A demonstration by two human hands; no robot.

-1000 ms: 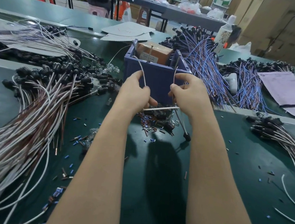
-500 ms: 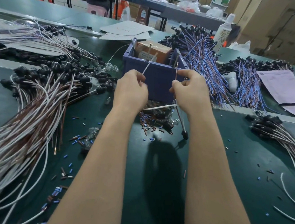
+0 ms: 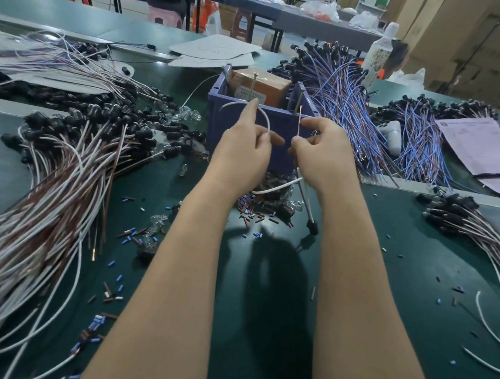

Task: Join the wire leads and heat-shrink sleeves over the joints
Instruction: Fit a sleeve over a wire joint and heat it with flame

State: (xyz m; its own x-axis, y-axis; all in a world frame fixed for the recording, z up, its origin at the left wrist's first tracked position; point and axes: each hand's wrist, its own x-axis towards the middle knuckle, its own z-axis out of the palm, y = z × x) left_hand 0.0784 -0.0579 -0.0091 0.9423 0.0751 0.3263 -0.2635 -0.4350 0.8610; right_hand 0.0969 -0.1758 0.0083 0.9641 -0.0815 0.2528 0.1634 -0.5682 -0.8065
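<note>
over bench [image 3: 414, 292], left hand [image 3: 241, 155], right hand [image 3: 324, 156] pinch wires [image 3: 266, 122].

Lit brightly and evenly from overhead, without hard glare. Threw soft-edged shadows [image 3: 268, 280] of the left forearm [image 3: 160, 287] and right forearm [image 3: 354, 287] onto the green mat [image 3: 414, 292] toward 6 o'clock, darkest between the arms. Rendered the left hand [image 3: 242, 153] and right hand [image 3: 326, 153] at centre fairly sharp. Smeared the white lead [image 3: 267, 122] a little, and the stripped lead [image 3: 299, 118] less so. Streaked and softened the wire bundle [image 3: 31, 217] at 9 o'clock. Bowed the bench edges at 3 and 9 o'clock with wide-angle curvature. Blurred the bottle [image 3: 378, 59] and cardboard boxes [image 3: 478, 43] at 1 o'clock, hazy and dimmer. Caught a pale sheen on the far tabletop [image 3: 62, 16] at 11 o'clock.
</note>
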